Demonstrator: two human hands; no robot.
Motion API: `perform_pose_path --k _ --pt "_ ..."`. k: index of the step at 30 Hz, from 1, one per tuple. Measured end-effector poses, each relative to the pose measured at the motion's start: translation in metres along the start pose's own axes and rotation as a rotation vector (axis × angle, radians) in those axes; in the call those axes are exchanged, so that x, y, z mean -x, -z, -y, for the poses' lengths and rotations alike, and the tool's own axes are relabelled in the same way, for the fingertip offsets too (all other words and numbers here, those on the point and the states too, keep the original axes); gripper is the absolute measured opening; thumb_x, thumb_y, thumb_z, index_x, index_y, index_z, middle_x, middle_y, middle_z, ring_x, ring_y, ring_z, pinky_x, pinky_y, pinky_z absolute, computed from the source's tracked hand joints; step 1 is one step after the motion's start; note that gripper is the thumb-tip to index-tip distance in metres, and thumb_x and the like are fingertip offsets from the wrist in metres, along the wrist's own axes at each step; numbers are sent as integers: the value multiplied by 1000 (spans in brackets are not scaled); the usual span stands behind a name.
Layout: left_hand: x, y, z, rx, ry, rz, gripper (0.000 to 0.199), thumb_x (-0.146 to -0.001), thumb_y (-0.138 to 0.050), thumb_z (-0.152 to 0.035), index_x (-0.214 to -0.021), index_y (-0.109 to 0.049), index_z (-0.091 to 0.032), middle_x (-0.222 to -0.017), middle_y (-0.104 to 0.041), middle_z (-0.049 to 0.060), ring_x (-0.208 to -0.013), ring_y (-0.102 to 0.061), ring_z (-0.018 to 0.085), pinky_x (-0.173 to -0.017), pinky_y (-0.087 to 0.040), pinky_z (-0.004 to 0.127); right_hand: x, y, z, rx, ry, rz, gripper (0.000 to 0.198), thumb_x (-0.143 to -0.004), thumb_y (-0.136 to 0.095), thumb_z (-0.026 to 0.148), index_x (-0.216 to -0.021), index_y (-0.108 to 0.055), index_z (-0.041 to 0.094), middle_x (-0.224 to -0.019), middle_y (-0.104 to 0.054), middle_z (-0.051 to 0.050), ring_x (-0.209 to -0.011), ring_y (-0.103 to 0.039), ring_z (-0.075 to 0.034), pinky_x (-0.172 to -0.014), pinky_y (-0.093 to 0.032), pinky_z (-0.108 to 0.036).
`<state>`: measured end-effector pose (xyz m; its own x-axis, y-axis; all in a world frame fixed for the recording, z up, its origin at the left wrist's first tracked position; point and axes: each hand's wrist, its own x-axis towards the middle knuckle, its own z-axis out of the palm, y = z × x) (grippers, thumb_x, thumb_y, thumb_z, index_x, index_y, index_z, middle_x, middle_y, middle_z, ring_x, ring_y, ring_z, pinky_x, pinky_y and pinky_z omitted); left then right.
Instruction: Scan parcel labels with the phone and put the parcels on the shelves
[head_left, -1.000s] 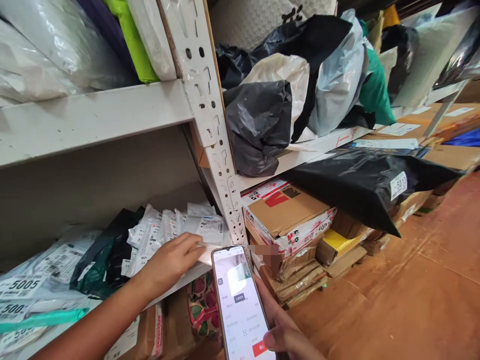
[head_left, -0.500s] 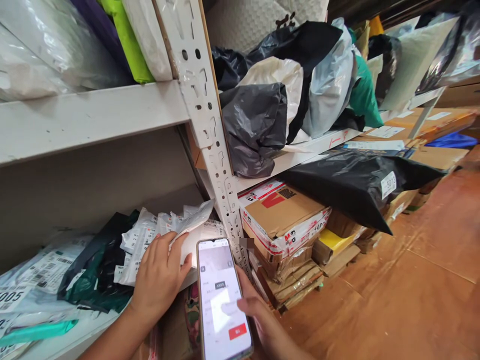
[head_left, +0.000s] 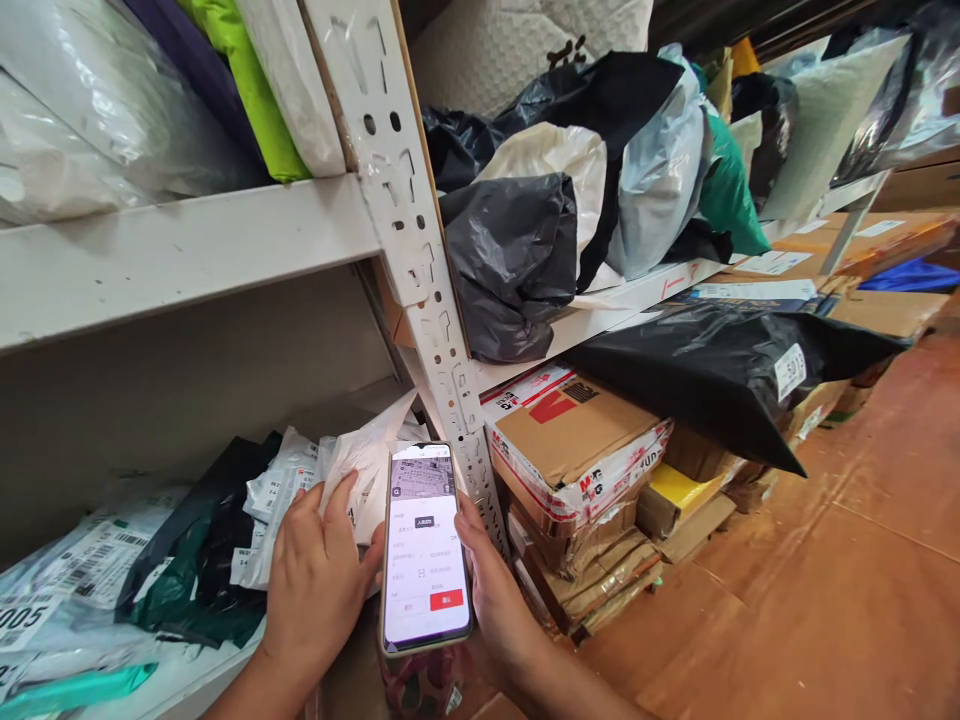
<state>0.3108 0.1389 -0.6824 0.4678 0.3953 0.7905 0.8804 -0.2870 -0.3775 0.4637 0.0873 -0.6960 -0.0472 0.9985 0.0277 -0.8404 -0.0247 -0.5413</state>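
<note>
At left, labelled plastic mailers (head_left: pixel 97 545) overlap on the lower shelf (head_left: pixel 217 668), several labels uppermost, presumably so that they can be read without unstacking. The left hand (head_left: pixel 315 570) is curled closed over the near edge of a pale mailer (head_left: pixel 364 465), its far corner lifted beside the perforated upright (head_left: pixel 442 360); the tilt probably turns its surface toward the back of the smartphone (head_left: pixel 420 575). The right hand (head_left: pixel 491 600) is wrapped round the smartphone's right edge, screen toward the person, a label-like pattern in its top pane. Farther right, stacked cartons (head_left: pixel 566 425) apparently support a black mailer (head_left: pixel 735 370).
</note>
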Motion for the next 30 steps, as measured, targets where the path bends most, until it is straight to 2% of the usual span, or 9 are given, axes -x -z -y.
perform_pose_path --k 20,30 --pt "0 -2 4 29 -11 -9 52 -86 -55 -36 -123 -49 -1 -106 -49 23 -97 -55 34 -73 -55 44 -6 5 -5 39 -2 2 55 -77 -68 51 -123 -47 28 -114 -70 -2 -112 -61 -26 -92 -45 -38" --pt "-1 -3 4 16 -22 -29 50 -87 -54 -38 -121 -51 -1 -104 -51 23 -94 -56 34 -71 -55 44 -5 3 -1 39 -29 -16 61 -71 -73 56 -120 -50 28 -109 -72 -2 -109 -63 -28 -92 -45 -40"
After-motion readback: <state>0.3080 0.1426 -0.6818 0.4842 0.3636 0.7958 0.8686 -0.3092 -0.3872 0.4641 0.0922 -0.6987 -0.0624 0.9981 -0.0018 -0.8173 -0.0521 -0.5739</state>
